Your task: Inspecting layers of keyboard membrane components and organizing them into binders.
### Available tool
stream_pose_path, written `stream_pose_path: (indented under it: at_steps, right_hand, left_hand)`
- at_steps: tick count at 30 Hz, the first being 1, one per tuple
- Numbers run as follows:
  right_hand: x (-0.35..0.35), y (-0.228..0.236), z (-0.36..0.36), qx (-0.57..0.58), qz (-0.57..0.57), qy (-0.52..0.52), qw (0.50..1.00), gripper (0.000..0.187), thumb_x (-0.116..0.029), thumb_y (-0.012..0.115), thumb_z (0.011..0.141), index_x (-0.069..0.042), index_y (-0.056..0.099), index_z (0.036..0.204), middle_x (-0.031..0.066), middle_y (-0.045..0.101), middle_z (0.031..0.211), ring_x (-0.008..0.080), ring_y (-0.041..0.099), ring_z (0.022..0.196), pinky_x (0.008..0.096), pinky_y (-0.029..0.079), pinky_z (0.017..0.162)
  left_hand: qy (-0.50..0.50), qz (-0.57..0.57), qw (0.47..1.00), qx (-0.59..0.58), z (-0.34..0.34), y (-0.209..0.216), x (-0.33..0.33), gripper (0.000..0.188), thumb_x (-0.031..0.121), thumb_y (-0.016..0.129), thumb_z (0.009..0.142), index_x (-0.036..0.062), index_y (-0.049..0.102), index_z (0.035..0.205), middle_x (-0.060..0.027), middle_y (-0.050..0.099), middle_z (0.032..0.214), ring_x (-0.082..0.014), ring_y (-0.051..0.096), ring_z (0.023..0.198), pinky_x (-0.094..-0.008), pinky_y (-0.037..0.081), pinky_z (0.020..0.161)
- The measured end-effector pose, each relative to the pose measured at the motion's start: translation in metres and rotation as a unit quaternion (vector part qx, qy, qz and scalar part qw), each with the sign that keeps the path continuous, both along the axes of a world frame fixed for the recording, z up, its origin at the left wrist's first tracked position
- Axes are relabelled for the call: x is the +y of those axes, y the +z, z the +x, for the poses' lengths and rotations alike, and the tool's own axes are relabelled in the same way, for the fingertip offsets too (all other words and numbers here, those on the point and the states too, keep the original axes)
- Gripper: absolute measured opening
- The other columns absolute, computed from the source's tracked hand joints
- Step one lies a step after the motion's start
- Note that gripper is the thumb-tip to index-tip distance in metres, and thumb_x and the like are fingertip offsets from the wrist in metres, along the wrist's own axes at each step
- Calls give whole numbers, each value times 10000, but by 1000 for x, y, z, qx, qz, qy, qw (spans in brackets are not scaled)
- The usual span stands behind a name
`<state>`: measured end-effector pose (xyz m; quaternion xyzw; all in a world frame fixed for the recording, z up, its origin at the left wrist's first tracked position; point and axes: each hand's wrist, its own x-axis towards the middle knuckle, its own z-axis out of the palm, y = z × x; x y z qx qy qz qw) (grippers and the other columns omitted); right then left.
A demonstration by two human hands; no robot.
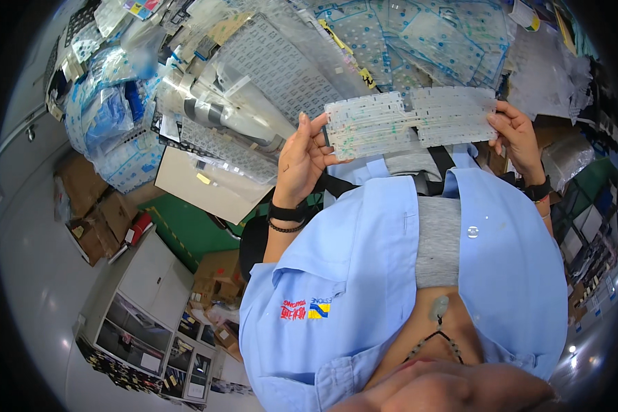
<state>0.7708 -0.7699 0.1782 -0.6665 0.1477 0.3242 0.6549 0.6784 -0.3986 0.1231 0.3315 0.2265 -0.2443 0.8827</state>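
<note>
**A slotted plastic sheet held up between two hands**

From where I stand, the sheet [371,120] is raised in front of the person's blue jacket [371,220], on the near side of the heaped packets. It is pale and see-through, pierced by long slots and flecked with small green and coloured marks. A notch divides it near the middle into two sections; whether these are one piece or two overlapping, I cannot tell.

The right hand [520,137] is clamped on the right end, thumb on the upper face. The left hand [299,161] has its fingers against the left end, with the thumb raised apart; whether it closes firmly on the edge, I cannot tell. Each wrist wears a black band.

Beyond the hands lie a grey-patterned sheet [278,62], clear packets dotted with blue [453,38] and, at the right, a crumpled clear bag [549,75]. At the left, bulky blue-and-clear bags [113,127] are heaped above a pale board [206,182]. Lower left, on the person's left side, appear a stretch of green floor [185,226], cardboard boxes [117,213] and a white cabinet [154,271].
</note>
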Motion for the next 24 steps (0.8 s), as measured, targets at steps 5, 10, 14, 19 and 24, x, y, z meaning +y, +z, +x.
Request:
stream_pose_path:
  at_steps: [5,10,14,19,24]
  right_hand:
    - [1,1,1,10,3,3,1000,284,-58,569,871,35,513,1134,88,640,787,58,585,551,137,458,409]
    - [1,1,2,6,-24,11,1000,288,-59,566,873,29,507,1141,74,633,783,58,579,551,138,454,407]
    - [2,2,2,6,-25,12,1000,291,-62,566,874,24,505,1145,69,630,780,58,579,557,138,449,405]
    - [1,2,3,3,-30,16,999,294,-69,565,876,22,503,1149,65,629,783,57,575,556,142,444,405]
    - [3,2,4,3,-41,20,999,302,-79,567,876,24,500,1152,63,629,784,54,572,556,142,442,405]
  left_hand:
    - [0,-2,1000,10,1,3,1,639,437,187,973,-94,340,1293,-231,573,1104,-278,625,936,-372,540,798]
    - [22,-11,999,22,2,5,-1,659,457,227,966,-113,374,1263,-213,595,1052,-249,642,863,-336,558,734]
    - [14,-21,1000,18,3,2,1,658,452,200,968,-110,360,1273,-221,592,1064,-260,636,899,-349,550,765]
    - [-4,-1,1000,16,3,1,3,640,427,182,974,-110,341,1284,-234,590,1066,-275,632,928,-359,549,788]
    - [-13,28,999,-18,4,5,-1,446,189,389,960,-87,333,1305,-202,561,1137,-239,619,960,-342,552,792]
